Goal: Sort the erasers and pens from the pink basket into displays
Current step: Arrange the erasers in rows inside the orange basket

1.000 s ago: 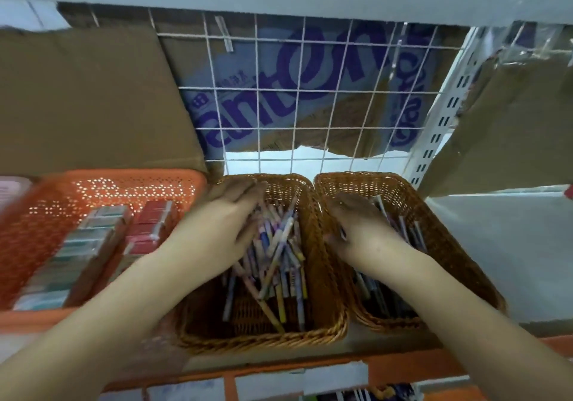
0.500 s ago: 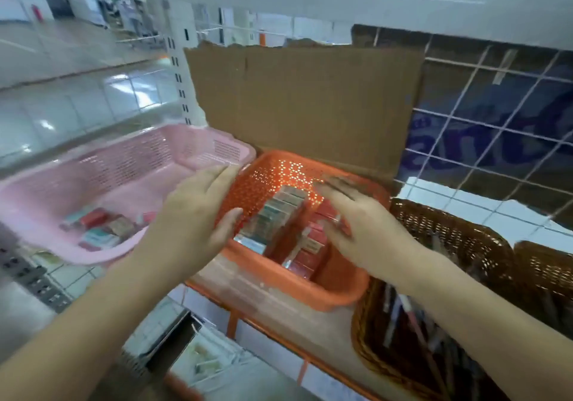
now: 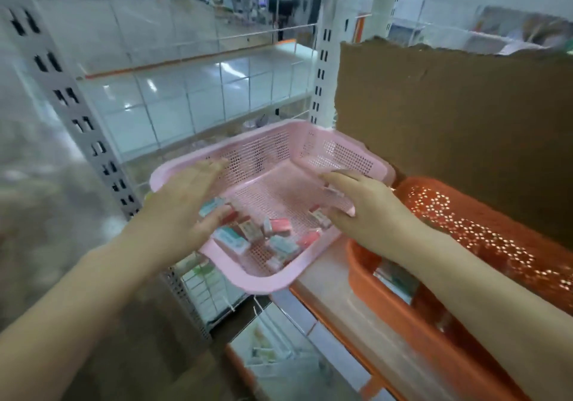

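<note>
Head view: several erasers (image 3: 279, 227) lay unsorted in the pink basket (image 3: 266, 286), no pens visible. Our left hand (image 3: 183, 208) hovered, fingers apart; we couldn't tell our right hand's (image 3: 366, 211) grip.

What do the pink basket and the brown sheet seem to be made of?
Pink basket: probably moulded plastic, smooth and slightly glossy; its walls show regular punched holes. Brown sheet: likely cardboard, matt; its top edge is ragged and torn.
</note>
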